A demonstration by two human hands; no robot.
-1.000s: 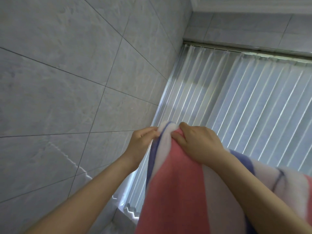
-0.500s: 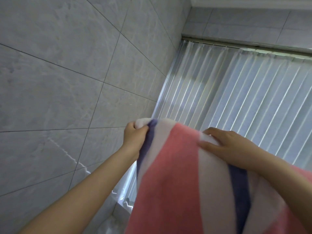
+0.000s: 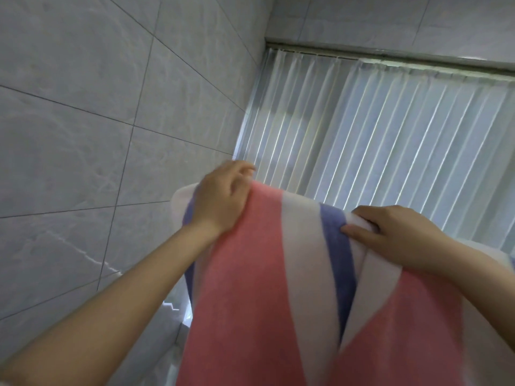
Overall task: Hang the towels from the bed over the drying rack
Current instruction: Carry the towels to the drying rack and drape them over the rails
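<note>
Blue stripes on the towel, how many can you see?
2. One blue stripe runs down the towel's left edge, partly behind the left hand. The other runs down the middle, beside the right hand. Folds or arms may hide more.

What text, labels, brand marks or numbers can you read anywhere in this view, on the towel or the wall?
None: no readable text in this view.
Striped towel: pink, white and blue bands only, no tag or logo showing.
Tiled wall: plain marbled tiles.
Vertical blinds: blank slats.
</note>
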